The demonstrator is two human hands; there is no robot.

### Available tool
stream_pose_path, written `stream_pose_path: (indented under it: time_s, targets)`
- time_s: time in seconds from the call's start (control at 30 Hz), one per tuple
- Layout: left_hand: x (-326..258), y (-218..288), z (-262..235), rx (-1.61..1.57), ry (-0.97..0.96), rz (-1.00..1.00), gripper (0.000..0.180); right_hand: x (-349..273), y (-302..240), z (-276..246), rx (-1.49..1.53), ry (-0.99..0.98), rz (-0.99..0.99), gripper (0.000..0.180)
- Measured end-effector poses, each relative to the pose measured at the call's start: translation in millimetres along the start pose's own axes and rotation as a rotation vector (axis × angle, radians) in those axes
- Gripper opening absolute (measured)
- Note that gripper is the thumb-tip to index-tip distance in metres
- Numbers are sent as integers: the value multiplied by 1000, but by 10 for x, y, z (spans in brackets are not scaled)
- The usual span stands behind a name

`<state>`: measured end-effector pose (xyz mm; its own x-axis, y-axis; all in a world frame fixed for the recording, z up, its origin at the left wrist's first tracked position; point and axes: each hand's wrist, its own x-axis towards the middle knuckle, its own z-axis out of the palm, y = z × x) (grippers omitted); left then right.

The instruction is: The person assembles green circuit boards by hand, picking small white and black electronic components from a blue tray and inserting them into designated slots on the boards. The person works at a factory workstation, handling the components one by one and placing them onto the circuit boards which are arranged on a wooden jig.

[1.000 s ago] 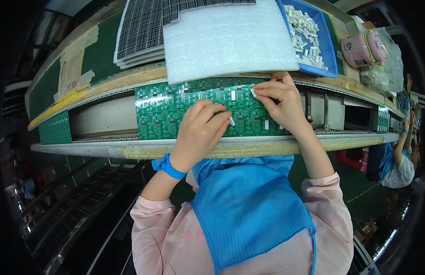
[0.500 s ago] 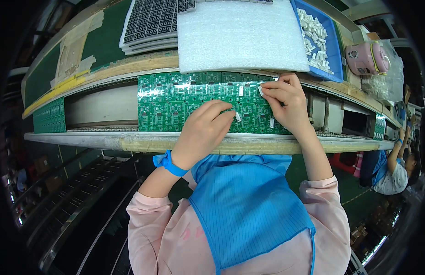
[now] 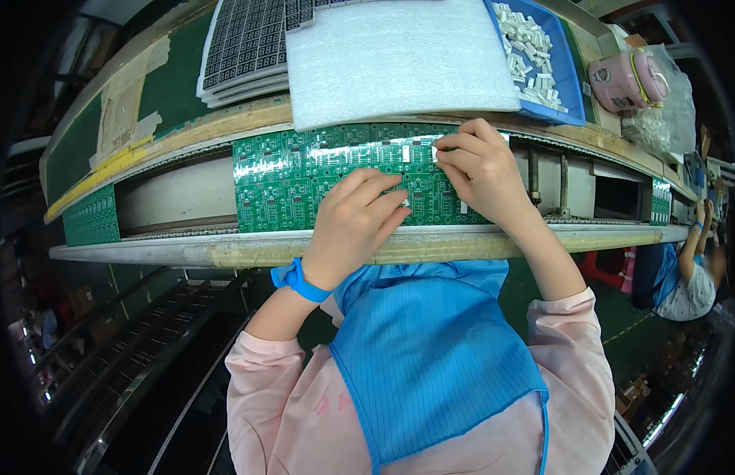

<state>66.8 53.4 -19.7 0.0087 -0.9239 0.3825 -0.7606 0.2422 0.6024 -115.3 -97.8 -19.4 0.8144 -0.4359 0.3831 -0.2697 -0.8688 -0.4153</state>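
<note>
Circuit board panel [image 3: 304, 174], green, long, gridded into repeated small units with white markings and tiny white parts, lies flat on conveyor rails [image 3: 225, 233] at the near edge of the surface. Left hand [image 3: 356, 222] rests curled on it, fingertips pressing, nothing clearly held. Right hand [image 3: 482, 170] pinches a small white component [image 3: 436, 152] at the panel's upper edge. Blue tray [image 3: 569, 83] of white parts sits beyond.

Hidden and cropped regions around the green circuit board panel [image 3: 304, 178]

The left hand [image 3: 353, 226] and right hand [image 3: 482, 170] cover the panel's right half; whatever the fingertips pinch is too small to identify. Behind the panel, the foam sheet [image 3: 395, 55] and blue parts tray [image 3: 569, 95] are cut off by the top edge.
</note>
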Motion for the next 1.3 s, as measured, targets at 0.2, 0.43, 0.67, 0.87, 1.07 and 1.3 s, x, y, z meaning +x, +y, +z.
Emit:
stream_pose_path:
  time_s: [0.2, 0.43, 0.67, 0.87, 1.07, 1.3]
  targets:
    - [-35, -31, 38, 64, -9, 26, 18, -15, 10, 18, 89, -54, -16, 21]
    - [-4, -12, 57, 38, -7, 16, 18, -35, 37, 21, 129, -55, 20, 20]
    - [-12, -41, 57, 33, -44, 76, 18, -18, -10, -14, 108, -69, 72, 17]
    - [-77, -6, 39, 10, -96, 102, 21, -65, 8, 22, 263, 29, 168, 14]
    - [-55, 21, 29, 11, -123, 109, 22, -89, 12, 8, 351, 52, 204, 15]
    - [-15, 87, 5, 106, -214, 112, 23, -43, 4, -19, 203, 66, 143, 23]
